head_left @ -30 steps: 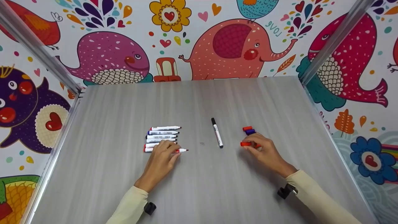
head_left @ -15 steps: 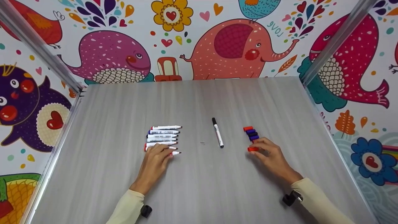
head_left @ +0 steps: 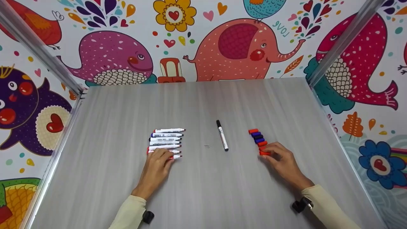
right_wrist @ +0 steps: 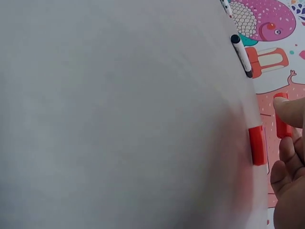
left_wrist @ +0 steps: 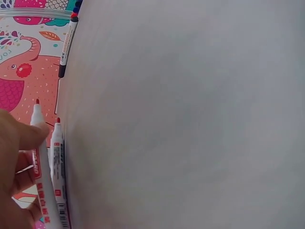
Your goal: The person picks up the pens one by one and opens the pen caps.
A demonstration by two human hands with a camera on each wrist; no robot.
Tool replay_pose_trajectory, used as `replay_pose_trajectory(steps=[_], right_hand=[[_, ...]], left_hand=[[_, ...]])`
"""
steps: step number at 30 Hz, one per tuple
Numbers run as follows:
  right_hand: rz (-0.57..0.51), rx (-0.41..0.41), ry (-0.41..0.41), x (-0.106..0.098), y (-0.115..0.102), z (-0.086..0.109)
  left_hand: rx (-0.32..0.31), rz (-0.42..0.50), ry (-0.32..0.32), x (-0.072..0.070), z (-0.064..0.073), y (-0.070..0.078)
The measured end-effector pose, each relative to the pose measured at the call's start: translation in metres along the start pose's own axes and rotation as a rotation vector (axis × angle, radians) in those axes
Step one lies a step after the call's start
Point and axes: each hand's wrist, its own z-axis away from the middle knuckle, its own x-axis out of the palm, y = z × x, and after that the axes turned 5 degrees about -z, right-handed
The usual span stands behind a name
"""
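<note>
My left hand (head_left: 154, 171) pinches an uncapped red marker (left_wrist: 45, 188) at the near end of a row of uncapped markers (head_left: 165, 139). These white-barrelled markers lie side by side with their tips to the right. Part of the held marker is hidden under my fingers in the head view. On the right, my right hand (head_left: 284, 163) holds a red cap (right_wrist: 283, 121) between thumb and fingers. It is at the near end of a slanting line of red, blue and black caps (head_left: 258, 137). Another red cap (right_wrist: 258, 145) lies on the table beside that hand.
A capped black marker (head_left: 222, 136) lies between the two groups, slightly slanted. Small dark marks (head_left: 207, 146) show on the grey table (head_left: 203, 190) to its left. Patterned panels (head_left: 178, 41) and metal posts (head_left: 343, 44) border the table.
My left hand has drawn its marker left and nearer, alongside the row. My right hand has moved nearer and to the right with a red cap, uncovering more of the cap line.
</note>
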Motion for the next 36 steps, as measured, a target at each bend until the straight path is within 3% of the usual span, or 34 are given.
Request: replay_pose_trajectory(steps=[14,21,36], right_hand=[[0.072,0.085,0.028,-0.006,0.014,0.006],[0.091,0.081,0.048,-0.005,0.016,0.005],[0.108,0.100,0.061,-0.004,0.014,0.006]], left_hand=[[-0.037,-0.063,-0.004,0.005,0.002,0.000],[-0.039,-0.101,-0.012,0.007,0.002,0.001],[-0.063,-0.096,-0.021,0.009,0.003,0.000]])
